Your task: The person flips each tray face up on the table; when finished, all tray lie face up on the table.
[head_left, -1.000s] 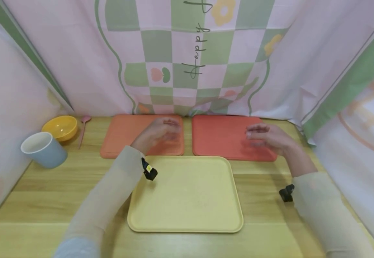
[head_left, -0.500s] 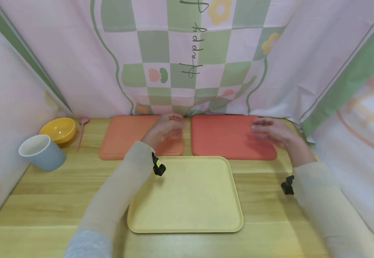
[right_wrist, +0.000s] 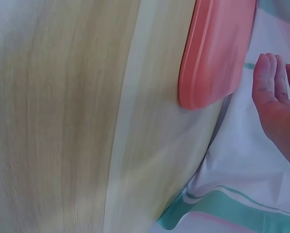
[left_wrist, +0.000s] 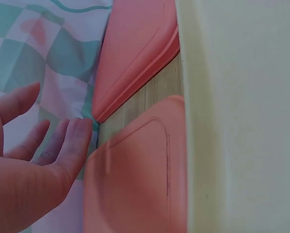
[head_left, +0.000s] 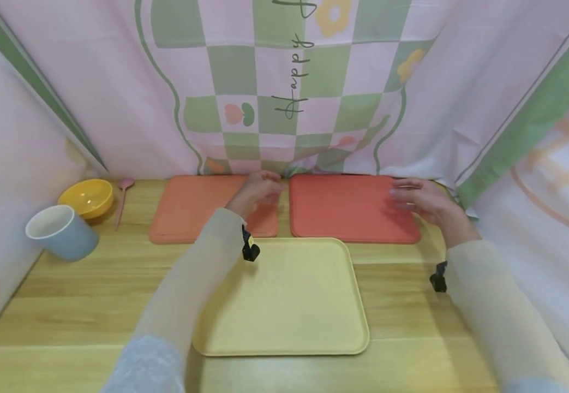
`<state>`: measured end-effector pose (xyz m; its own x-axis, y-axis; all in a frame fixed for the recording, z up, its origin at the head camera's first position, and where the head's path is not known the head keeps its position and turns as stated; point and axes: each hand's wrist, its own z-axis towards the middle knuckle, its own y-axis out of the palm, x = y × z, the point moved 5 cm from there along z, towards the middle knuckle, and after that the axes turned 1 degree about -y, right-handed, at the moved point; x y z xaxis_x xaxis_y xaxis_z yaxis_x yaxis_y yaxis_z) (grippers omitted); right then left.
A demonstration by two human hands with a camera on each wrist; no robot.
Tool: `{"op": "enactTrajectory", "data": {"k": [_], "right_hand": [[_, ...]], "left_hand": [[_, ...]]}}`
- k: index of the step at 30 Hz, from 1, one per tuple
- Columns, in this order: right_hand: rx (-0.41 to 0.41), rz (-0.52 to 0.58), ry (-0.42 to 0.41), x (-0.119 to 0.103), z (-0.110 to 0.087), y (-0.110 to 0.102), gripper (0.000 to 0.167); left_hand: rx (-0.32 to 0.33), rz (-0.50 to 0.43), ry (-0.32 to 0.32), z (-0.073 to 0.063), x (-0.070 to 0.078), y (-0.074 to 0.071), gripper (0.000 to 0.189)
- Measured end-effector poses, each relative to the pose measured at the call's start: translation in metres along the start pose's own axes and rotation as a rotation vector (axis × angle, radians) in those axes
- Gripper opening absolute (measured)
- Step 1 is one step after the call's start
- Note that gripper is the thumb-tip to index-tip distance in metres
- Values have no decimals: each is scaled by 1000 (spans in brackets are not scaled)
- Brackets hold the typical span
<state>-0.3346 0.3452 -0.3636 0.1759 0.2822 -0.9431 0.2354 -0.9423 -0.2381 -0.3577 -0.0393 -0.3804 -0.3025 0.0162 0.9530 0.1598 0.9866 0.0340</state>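
Observation:
My left hand [head_left: 258, 191] hovers over the right end of an orange tray [head_left: 191, 210], fingers relaxed and holding nothing. In the left wrist view its fingers [left_wrist: 72, 143] are spread a little apart, with the orange tray [left_wrist: 135, 179] beside them. On the other side, my right hand [head_left: 424, 199] hangs above the right end of a red tray [head_left: 338, 210], also with nothing in it. The right wrist view shows its fingers [right_wrist: 265, 80] nearly straight, near the corner of the red tray [right_wrist: 215, 53]. A pale yellow tray [head_left: 289, 300] lies in front of both trays.
At the far left of the wooden table [head_left: 68, 305] are a yellow bowl [head_left: 86, 198], a grey-blue cup [head_left: 63, 232] lying tilted, and a pink spoon [head_left: 123, 199]. A patterned curtain [head_left: 274, 82] rises right behind the trays, and cloth flanks both sides.
My left hand has moved right and slightly away from me, toward the orange tray's inner edge. The right hand has shifted slightly right. All trays stay in place.

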Motion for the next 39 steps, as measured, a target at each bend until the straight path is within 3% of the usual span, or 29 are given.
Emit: {"op": "enactTrajectory", "data": {"k": [10,17,22,27,39], "right_hand": [[63,42,-3,5,8,-15,37],[147,-60,3,11,11,-25,63],[182,-147,53,27,7,-37,64],[166,-202,87,37,3,-44,65],[100,-127,133,40,11,-35,72]], "left_hand": [[1,37,24,10,0,7,41],[20,104,55,11,0,13,45],[17,126,74,15,-6,19,49],[4,114,42,15,-12,23,51],[-65,63,2,17,-17,31,54]]}}
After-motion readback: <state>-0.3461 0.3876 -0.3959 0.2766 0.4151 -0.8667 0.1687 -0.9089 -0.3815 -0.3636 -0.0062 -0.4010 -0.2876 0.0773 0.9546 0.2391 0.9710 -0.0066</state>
